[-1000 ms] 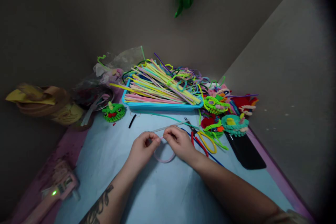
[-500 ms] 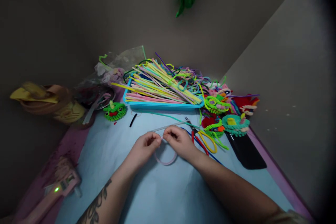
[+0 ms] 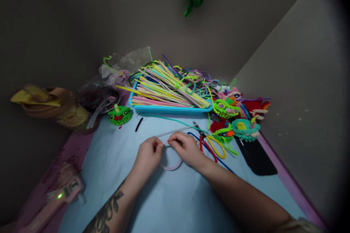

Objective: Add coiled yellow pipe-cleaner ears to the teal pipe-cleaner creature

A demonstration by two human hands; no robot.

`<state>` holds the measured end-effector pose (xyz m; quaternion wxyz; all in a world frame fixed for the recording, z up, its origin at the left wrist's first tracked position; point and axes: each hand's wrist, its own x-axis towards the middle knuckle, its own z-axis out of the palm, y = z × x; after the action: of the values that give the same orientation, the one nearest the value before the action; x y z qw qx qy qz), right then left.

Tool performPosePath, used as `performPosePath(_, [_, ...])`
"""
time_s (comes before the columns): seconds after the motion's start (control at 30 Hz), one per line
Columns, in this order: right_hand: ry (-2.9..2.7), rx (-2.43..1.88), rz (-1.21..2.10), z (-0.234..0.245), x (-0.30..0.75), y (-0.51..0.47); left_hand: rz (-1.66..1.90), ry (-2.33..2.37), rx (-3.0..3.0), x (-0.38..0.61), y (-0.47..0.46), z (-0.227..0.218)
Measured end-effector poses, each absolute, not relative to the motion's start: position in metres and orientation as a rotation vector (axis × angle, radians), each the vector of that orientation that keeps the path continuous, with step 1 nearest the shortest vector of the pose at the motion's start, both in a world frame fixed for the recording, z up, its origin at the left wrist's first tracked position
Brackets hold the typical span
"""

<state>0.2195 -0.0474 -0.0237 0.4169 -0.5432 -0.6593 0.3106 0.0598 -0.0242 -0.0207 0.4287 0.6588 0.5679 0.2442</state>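
Note:
A pale pink pipe cleaner (image 3: 171, 168) is bent into a loop between my two hands, over the blue table covering. My left hand (image 3: 150, 153) pinches it at the loop's upper left. At the upper right, my right hand (image 3: 186, 147) grips it between thumb and fingers. Whether the two ends overlap there is hard to make out. Just beyond my fingers lies a thin translucent stick (image 3: 175, 131). Close to my right hand are pliers with red handles (image 3: 210, 151), yellow-handled scissors (image 3: 217, 147) and a dark blue pipe cleaner (image 3: 224, 166).
A blue tray (image 3: 169, 110) heaped with coloured pipe cleaners stands at the back. Fuzzy animal figures (image 3: 224, 131) crowd the right, near a black phone (image 3: 257, 156). A green figure (image 3: 120, 115) sits left. At front left lies a pink glue gun (image 3: 65, 193) with a lit green light.
My left hand has turned slightly and shifted a little left, and my fingertips are farther apart. The pink loop has moved slightly left with my hands.

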Motion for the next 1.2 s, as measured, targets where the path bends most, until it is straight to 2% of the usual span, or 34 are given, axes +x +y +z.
performPosePath(0.57, [-1.649,-1.394,0.736,-0.026,0.223,-0.046,0.556,1.228,1.61,0.057,-0.021,-0.02])
performPosePath(0.73, [-1.619,-1.371,0.848,-0.025,0.221,-0.047,0.59,1.137,1.492,0.059,-0.022,-0.019])
performPosePath(0.9, [-1.351,-1.266,1.061,-0.033,0.221,-0.046,0.75,1.181,1.22,0.055,-0.018,-0.02])
performPosePath(1.07, [-1.295,-1.269,1.147,-0.04,0.222,-0.044,0.917,1.293,1.051,0.051,-0.013,-0.023])
performPosePath(1.2, [-1.296,-1.335,1.172,-0.041,0.221,-0.043,0.913,1.281,1.036,0.051,-0.014,-0.022])
